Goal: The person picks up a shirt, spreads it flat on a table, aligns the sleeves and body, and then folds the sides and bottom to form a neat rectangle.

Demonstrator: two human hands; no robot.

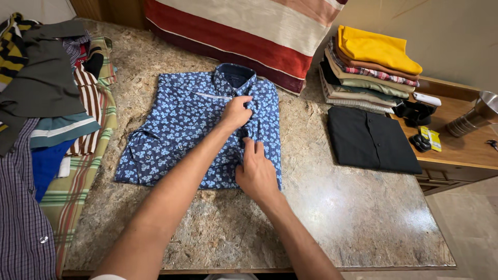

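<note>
right hand (257,173) fingers pressed together on the placket of the blue floral shirt (176,135) | left hand (236,111) farther up, pinching the same placket below the collar | shirt lies flat mid-table on the stone table (337,207) | black folded shirt (371,140) to the right | folded stack (371,70) far right | loose clothes pile (46,103) at left
</note>
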